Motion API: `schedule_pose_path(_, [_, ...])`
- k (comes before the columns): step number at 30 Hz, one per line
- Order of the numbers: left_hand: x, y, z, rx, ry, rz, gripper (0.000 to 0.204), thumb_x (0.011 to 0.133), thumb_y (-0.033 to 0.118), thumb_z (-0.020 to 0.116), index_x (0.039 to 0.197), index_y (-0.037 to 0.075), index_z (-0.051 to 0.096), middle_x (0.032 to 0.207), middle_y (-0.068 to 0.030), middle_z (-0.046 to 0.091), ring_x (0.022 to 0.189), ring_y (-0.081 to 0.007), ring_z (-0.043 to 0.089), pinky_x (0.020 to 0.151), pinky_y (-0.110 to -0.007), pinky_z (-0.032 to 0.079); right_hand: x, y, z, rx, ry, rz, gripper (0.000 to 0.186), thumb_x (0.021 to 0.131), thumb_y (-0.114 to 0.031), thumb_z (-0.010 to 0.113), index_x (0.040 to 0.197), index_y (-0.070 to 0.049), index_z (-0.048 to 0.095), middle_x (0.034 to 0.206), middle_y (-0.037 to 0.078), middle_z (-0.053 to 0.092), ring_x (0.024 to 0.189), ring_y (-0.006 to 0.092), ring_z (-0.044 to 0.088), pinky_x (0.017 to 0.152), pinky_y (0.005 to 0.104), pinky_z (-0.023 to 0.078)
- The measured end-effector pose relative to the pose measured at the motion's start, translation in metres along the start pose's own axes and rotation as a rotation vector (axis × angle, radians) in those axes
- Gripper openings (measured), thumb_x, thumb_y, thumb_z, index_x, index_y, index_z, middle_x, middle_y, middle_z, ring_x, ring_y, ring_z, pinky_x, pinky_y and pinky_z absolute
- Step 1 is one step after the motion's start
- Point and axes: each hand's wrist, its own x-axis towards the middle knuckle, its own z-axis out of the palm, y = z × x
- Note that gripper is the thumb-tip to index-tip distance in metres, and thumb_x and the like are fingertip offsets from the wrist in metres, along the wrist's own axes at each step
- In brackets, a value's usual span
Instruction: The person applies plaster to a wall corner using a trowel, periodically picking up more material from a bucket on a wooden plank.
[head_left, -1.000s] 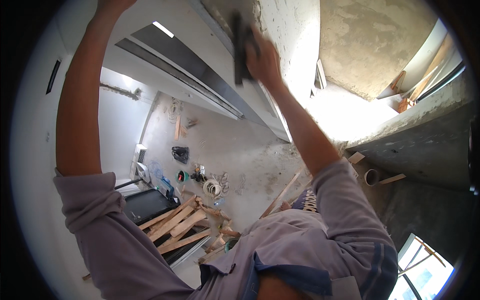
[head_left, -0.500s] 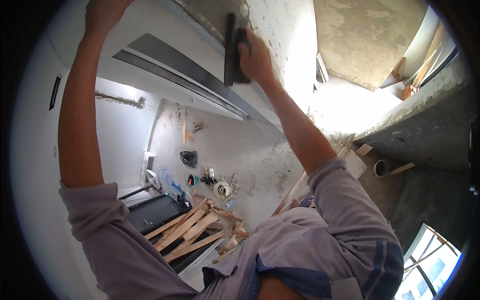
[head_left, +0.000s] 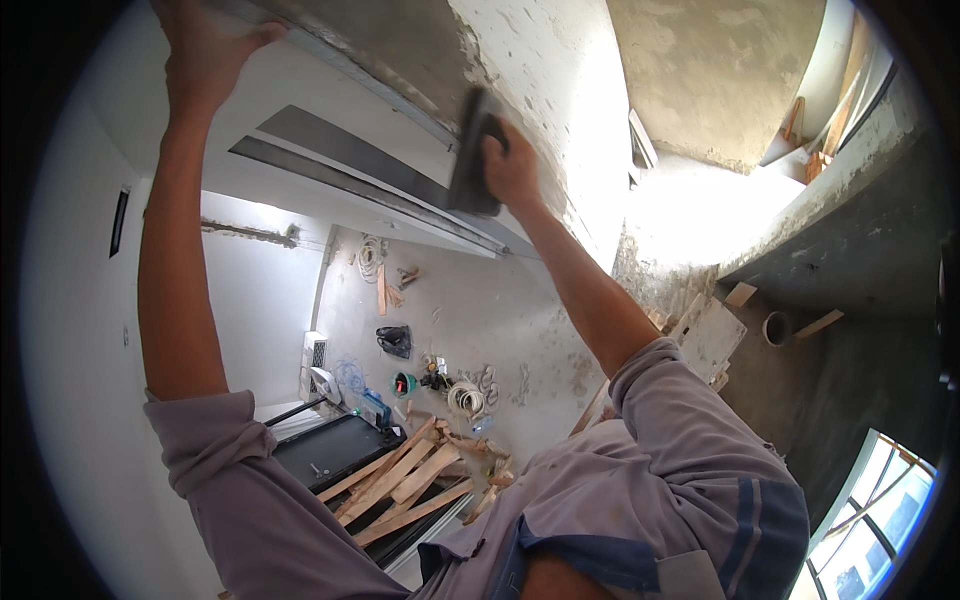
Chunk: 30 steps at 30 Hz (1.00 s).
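My left hand (head_left: 205, 50) is raised at the upper left, thumb spread, beside a metal edge strip (head_left: 350, 68); its fingertips run toward the top of the picture. My right hand (head_left: 512, 172) grips a dark plastering float (head_left: 468, 150), slightly blurred, against the upper wall along the rough grey plaster band (head_left: 410, 45). Pale, speckled plaster (head_left: 550, 90) adjoins that band on the right. Just below the float, long dark recessed strips (head_left: 350, 150) run across the white surface.
Far below, the concrete floor (head_left: 530, 320) holds wooden boards (head_left: 420, 470), a black panel (head_left: 320, 445), coiled hose (head_left: 465, 398), a black bag (head_left: 394, 341) and a green bucket (head_left: 404, 383). At right stand a cylindrical container (head_left: 775, 330) and leaning planks (head_left: 850, 60); a window (head_left: 870, 500) is at lower right.
The float and my right hand have moved downward in the picture. My left hand has also dropped lower and more of it shows. The whole scene has shifted slightly.
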Motion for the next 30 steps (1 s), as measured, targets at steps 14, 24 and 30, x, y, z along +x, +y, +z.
schedule_pose_path(14, [-0.001,-0.011,-0.009,-0.035,-0.008,0.069,0.141,0.066,0.061,0.084,0.158,0.001,-0.004,0.165,-0.0273,-0.002,0.154,-0.038,0.006,0.118,-0.044,0.033,0.065,-0.036,0.002,-0.064,0.006,0.085,0.047,0.093,-0.021,0.057,0.133,0.004,0.055,0.121,0.027,0.064,0.114,0.0438,0.06,0.1,0.0485,0.046])
schedule_pose_path(24, [-0.003,-0.031,-0.005,0.009,-0.055,0.019,0.128,0.077,0.045,0.084,0.158,-0.001,-0.005,0.165,-0.0259,-0.002,0.154,-0.0353,0.006,0.121,-0.044,0.025,0.088,-0.278,0.051,0.309,0.127,-0.759,0.042,0.089,-0.022,0.061,0.125,0.001,0.06,0.11,0.025,0.066,0.107,0.0432,0.063,0.092,0.0506,0.051])
schedule_pose_path(30, [-0.004,-0.017,-0.002,0.029,-0.037,0.073,0.13,0.073,0.051,0.085,0.157,-0.004,0.002,0.165,-0.0272,-0.002,0.154,-0.0389,0.004,0.122,-0.044,0.024,0.133,-0.292,0.03,-0.135,-0.127,-0.558,0.045,0.095,-0.013,0.058,0.137,0.0,0.053,0.114,0.03,0.062,0.101,0.0455,0.063,0.087,0.0507,0.051])
